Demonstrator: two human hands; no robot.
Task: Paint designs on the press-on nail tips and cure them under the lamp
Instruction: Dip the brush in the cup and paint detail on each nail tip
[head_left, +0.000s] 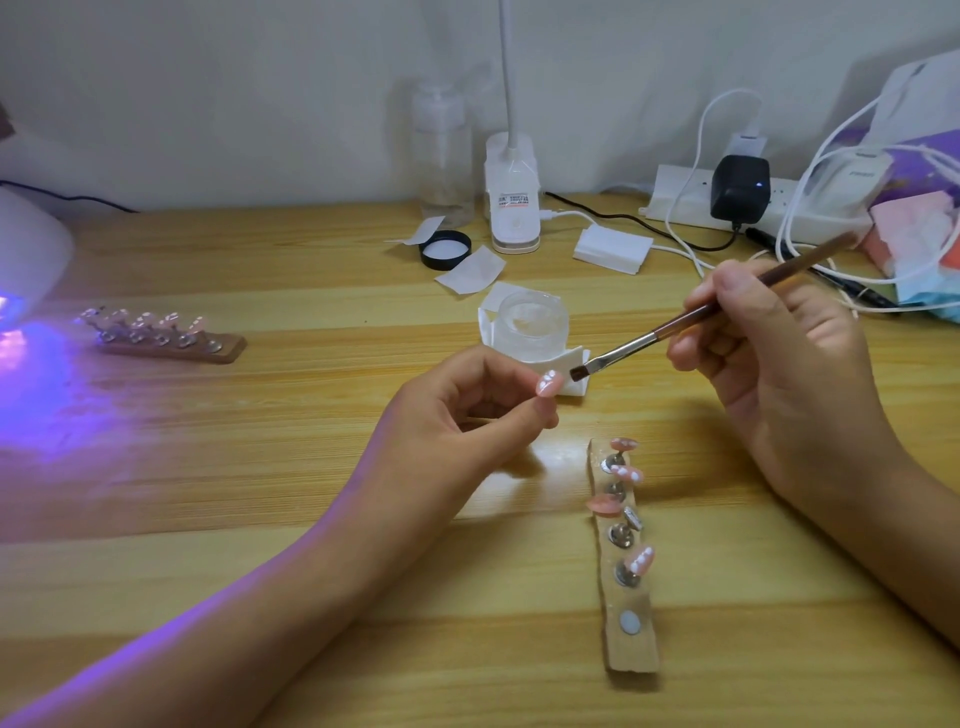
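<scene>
Head view, stock taken left to right.

1. Curing lamp (26, 249), far left edge, lit, throwing violet light on the table (260, 467).
2. Far holder strip (161, 335), just beside the lamp: five nail tips on it, all with white marks. I judge this set painted; whether it is cured I cannot tell.
3. My left hand (467, 410): thumb and fingers pinch one pink nail tip (549, 384), white design already on it.
4. Open jar (530, 325) of clear gel on folded tissue, behind that tip.
5. Near holder strip (626, 561): four tips seated, three showing white marks, one looking plain; the nearest seat (629, 622) bare, probably the home of the tip I hold.
6. Brush (701, 317), bristles just beside the held tip, not touching it.
7. My right hand (779, 353), curled round the brush handle.

Outstanding, by my reckoning: coat this tip, finish the plain one, cure the near strip.
</scene>
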